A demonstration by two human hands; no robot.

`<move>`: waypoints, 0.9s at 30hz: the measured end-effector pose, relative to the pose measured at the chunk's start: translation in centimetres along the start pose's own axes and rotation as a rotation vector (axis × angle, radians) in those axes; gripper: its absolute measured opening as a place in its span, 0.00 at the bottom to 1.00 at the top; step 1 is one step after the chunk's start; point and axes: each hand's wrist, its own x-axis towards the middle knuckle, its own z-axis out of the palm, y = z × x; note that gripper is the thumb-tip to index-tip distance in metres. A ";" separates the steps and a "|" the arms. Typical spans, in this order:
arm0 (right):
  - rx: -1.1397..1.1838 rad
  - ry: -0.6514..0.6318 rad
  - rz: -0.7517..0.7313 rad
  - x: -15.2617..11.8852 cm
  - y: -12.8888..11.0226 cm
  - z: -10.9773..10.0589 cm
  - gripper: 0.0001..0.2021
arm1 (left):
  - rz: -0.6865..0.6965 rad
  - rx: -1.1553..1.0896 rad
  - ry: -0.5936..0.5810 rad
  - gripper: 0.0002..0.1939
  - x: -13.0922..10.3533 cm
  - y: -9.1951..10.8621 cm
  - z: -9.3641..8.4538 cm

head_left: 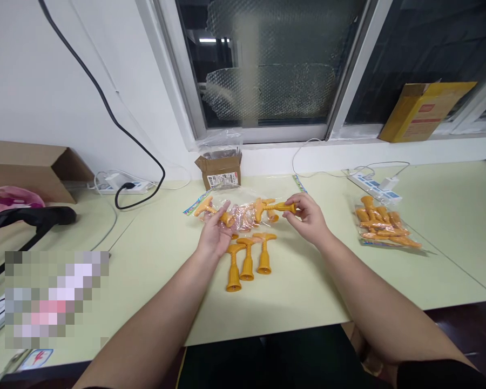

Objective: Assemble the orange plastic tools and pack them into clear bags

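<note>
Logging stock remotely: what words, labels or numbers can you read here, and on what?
No text is legible.
White label on small brown cardboard box: print too small.
Red panels on yellow cardboard box at the window: blurred.
Printed header strip of clear plastic bag: unreadable.
Blue-and-red card at table edge: unreadable.

Table (308, 292), near edge: bare strip in front of both forearms, open to passage. Centre: three orange pegs (247, 259) lying side by side just below the left hand (215, 233) and right hand (308, 216); clear bag (243, 213) with more pegs behind them. Small carton (219, 168) at the wall beyond. Right: sealed packet (383, 222), power strip (370, 182) behind it; bare table between packet and right hand. Left: open stretch, then black handle (36, 216), cardboard box (28, 167)
</note>
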 end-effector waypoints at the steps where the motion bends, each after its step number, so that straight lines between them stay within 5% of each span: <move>1: 0.039 0.020 0.028 0.0 0.1 0.1 0.09 | 0.000 0.002 -0.011 0.28 -0.1 0.0 0.0; 9: 0.464 -0.057 0.449 -0.3 -0.7 1.8 0.18 | -0.002 0.017 -0.041 0.33 -0.3 -0.2 0.0; 16: 0.593 -0.294 0.535 -1.0 -1.2 2.6 0.20 | 0.019 0.013 -0.091 0.34 0.0 -0.6 -0.5; 23: 0.910 -0.236 0.599 -0.8 -1.7 2.7 0.15 | 0.003 0.026 -0.062 0.31 -0.4 -0.4 0.1; 27: 0.954 -0.339 0.622 -1.2 -2.0 3.3 0.13 | -0.067 0.011 -0.053 0.27 -0.6 -0.5 0.2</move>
